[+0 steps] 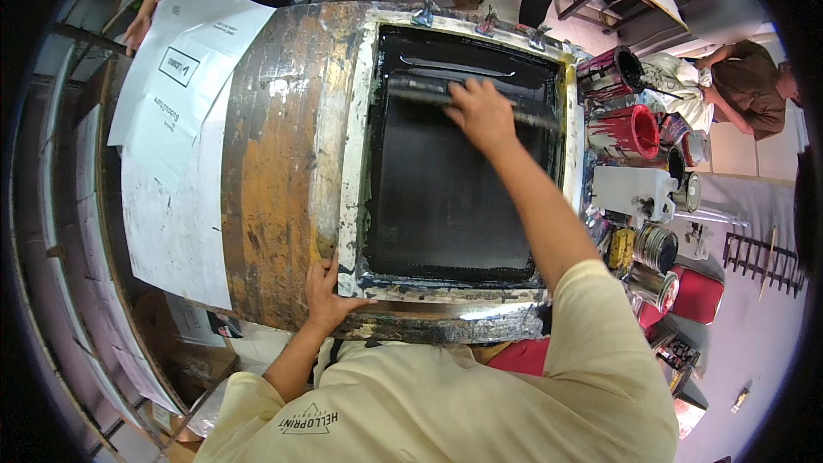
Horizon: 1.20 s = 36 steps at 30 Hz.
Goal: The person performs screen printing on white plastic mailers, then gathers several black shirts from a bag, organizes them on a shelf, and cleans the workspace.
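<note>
Black ink lies glossy at twelve o'clock inside the white, stained frame, and below it I hold the squeegee in my right hand, fingers closed over the bar. It spans most of the dark screen, its three-o'clock end a little lower than its nine-o'clock end. My left hand is spread at the frame's corner, between seven and eight, thumb along the near rail and fingers pointing to twelve; how hard it presses I cannot tell. Three small fittings sit along the far rail, from twelve to one. Toward nine runs the scuffed brown table, then white sheets, with another person's hand at their edge near ten. Just beside the frame at two stands a black-smeared can, a red can at three, a white jug just past it and metal tins near four. Well beyond the cans, between two and three, is a person in a brown shirt.
</note>
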{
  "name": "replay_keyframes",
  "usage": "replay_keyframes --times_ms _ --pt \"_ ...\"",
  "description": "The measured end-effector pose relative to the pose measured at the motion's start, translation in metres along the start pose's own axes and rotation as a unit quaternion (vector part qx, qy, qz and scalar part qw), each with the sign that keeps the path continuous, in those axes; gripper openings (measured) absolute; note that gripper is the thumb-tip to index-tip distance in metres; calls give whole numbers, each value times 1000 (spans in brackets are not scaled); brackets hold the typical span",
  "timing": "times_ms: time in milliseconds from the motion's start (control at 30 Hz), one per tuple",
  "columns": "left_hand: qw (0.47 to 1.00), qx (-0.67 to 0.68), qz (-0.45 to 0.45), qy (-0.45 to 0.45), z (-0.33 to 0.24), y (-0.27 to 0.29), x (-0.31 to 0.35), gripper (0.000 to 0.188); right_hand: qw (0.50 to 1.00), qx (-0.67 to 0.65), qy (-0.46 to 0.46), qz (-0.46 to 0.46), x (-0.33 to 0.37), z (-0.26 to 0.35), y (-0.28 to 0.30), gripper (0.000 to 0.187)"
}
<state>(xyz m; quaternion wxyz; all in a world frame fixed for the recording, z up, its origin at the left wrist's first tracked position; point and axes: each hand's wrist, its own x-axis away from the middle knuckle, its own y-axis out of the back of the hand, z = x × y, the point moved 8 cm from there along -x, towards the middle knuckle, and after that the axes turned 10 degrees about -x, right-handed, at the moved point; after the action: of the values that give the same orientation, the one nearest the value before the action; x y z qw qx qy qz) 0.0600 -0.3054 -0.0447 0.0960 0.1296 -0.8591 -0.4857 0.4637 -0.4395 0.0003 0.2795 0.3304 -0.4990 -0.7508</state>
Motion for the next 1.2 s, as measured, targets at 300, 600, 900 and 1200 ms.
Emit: replay_keyframes --times_ms 300,600,900,1200 --pt "960 246 71 112 5 -9 14 115 998 -4 41 55 -73 -63 18 41" --pt "959 251 66 115 -19 19 13 91 999 -19 11 36 78 47 29 34" --pt "922 373 -15 98 -54 74 2 75 991 -69 -31 108 203 194 159 43" --pt "935 310 -138 -104 -91 150 -69 41 974 77 52 -208 111 218 307 35"
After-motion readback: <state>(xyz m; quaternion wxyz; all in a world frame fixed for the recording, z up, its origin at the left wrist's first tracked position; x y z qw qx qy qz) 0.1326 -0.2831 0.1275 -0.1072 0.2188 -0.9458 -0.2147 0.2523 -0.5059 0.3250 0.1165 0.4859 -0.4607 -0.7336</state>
